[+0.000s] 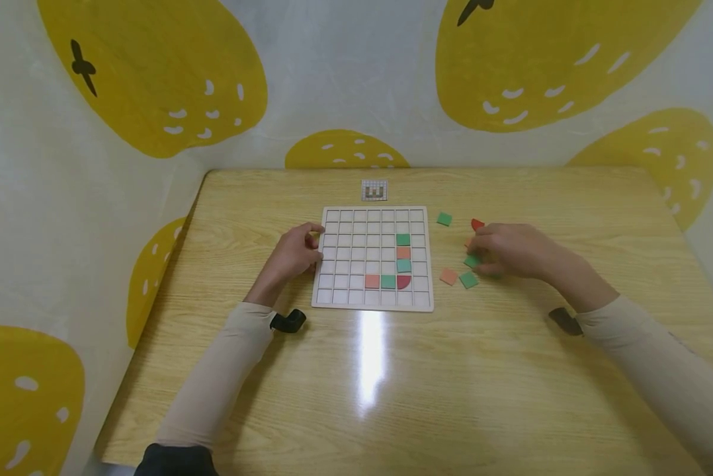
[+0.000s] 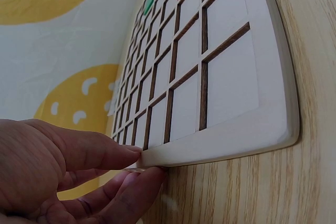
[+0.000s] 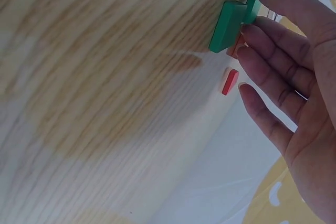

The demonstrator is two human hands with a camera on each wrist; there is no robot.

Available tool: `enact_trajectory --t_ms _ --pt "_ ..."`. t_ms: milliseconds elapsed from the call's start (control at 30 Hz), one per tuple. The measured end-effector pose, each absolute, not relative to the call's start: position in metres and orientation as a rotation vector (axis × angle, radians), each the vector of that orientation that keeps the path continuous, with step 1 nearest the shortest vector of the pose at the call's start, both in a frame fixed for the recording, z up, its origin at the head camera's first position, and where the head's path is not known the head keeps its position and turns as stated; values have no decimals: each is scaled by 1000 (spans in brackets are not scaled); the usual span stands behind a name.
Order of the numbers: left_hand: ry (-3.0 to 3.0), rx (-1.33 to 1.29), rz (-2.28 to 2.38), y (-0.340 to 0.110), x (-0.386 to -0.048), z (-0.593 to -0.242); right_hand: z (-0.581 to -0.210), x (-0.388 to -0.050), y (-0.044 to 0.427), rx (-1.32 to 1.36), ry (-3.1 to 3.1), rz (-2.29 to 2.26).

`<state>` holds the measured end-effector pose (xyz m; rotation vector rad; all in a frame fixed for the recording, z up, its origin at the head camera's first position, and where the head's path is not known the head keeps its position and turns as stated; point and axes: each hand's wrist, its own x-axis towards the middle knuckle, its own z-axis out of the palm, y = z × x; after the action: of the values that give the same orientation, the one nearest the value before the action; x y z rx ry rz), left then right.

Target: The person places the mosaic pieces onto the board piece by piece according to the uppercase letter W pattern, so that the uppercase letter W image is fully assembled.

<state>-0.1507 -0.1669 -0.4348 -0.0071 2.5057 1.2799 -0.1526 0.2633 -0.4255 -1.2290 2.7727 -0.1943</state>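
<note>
A white grid board (image 1: 350, 307) lies on the table, with a run of green and orange square tiles and a red quarter-round piece (image 1: 403, 282) in its right and lower cells. At the board's left edge, my left hand (image 1: 297, 250) pinches the rim between thumb and fingers, shown close up in the left wrist view. My right hand (image 1: 508, 251) is over the loose tiles on the right. Its thumb and index fingertips are at opposite sides of a green square tile (image 3: 253, 4). Another green tile (image 3: 228, 26) lies nearer the right wrist camera, partly hidden from above.
Behind the board lies a small pattern card (image 1: 374, 190). Loose pieces on the right include a green tile (image 1: 444, 219), an orange tile (image 1: 448, 276), a further green tile (image 1: 468, 280) and a red rounded piece (image 1: 477, 225). A patterned curtain (image 1: 356, 79) hangs at the table's back.
</note>
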Motion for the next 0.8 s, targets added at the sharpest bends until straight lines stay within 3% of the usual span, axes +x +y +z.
enact_trajectory --t_ms 800 --pt "2517 -16 1258 -166 -152 -436 -423 -157 258 -1213 2757 -234"
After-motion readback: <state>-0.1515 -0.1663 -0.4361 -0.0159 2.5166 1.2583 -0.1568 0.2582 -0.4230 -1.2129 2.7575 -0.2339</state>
